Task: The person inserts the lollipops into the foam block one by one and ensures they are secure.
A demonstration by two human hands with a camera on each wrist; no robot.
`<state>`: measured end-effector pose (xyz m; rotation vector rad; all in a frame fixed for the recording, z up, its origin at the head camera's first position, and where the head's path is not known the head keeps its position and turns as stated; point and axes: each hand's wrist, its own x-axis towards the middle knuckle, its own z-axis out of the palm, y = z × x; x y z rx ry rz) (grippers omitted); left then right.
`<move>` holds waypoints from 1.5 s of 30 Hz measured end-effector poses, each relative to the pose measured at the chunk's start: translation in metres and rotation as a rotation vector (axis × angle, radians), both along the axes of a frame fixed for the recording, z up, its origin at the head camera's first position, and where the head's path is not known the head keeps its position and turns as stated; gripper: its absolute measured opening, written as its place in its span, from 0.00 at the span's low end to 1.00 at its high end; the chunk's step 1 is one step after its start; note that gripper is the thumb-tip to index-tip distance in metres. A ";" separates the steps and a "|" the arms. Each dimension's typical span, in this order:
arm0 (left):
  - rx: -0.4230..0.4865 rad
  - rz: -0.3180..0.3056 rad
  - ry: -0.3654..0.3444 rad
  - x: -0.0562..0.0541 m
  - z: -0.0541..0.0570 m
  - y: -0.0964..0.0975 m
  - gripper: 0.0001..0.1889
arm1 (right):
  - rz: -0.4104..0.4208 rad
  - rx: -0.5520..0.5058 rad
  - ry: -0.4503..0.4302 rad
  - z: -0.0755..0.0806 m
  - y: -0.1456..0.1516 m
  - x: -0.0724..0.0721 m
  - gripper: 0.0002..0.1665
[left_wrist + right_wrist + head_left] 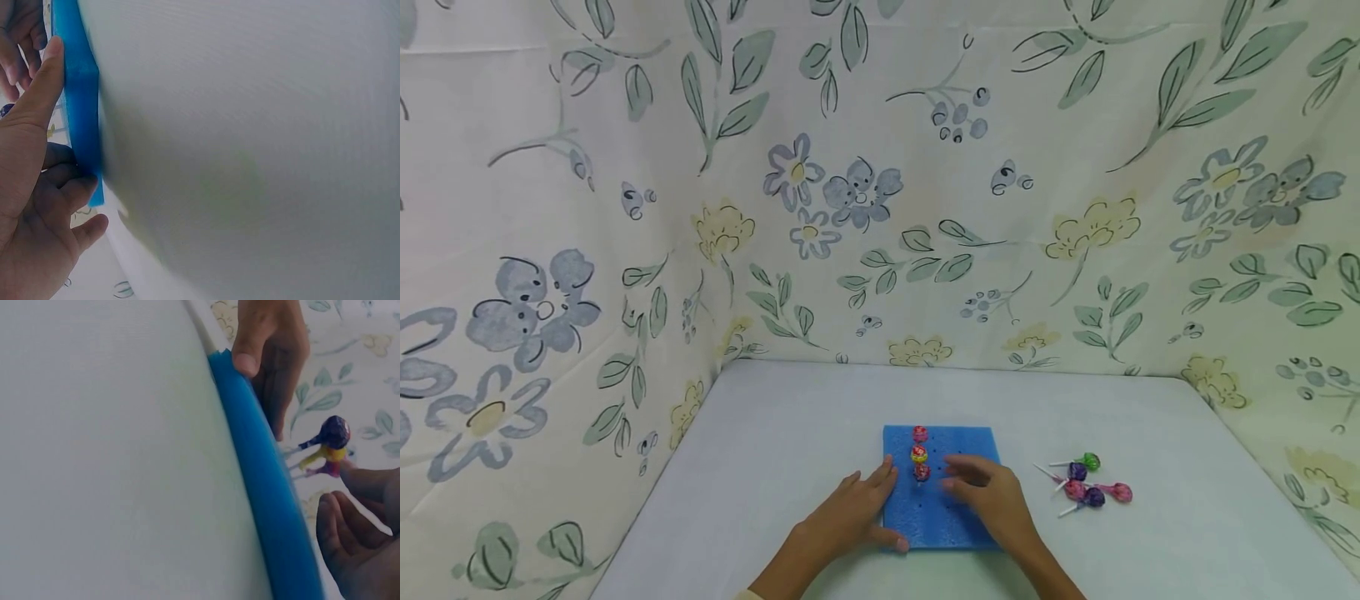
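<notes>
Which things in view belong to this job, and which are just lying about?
Part of the job:
blue block
three lollipops standing in it
loose lollipops beside it, probably

Only surroundings:
floral cloth
white tabletop

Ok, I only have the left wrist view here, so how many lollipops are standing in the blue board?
Observer: Three lollipops stand in it, in a line running away from the person, nearer the left edge of the blue board.
Operator: Any others around?
Observer: Yes, a cluster of loose lollipops lies on the white table, right of the board.
Operator: Is the right hand touching the line?
Observer: No, the head view shows a gap between them.
</notes>
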<state>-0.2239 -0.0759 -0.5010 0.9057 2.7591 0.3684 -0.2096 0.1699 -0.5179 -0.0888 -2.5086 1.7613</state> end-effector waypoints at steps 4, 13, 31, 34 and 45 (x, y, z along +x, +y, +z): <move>0.003 0.006 -0.007 0.001 0.002 0.000 0.56 | -0.025 -0.007 -0.007 0.004 0.015 0.005 0.18; 0.006 -0.002 0.006 0.002 0.004 0.000 0.56 | -0.092 -0.021 -0.069 0.012 0.054 0.013 0.22; 0.000 0.003 -0.004 0.002 0.003 -0.001 0.57 | -0.219 0.034 -0.020 0.026 0.124 0.030 0.30; 0.001 0.004 -0.003 0.002 0.003 -0.001 0.56 | -0.236 0.014 -0.024 0.024 0.133 0.031 0.30; -0.002 0.008 -0.001 0.003 0.004 -0.001 0.56 | -0.297 0.090 0.027 0.020 0.162 0.039 0.27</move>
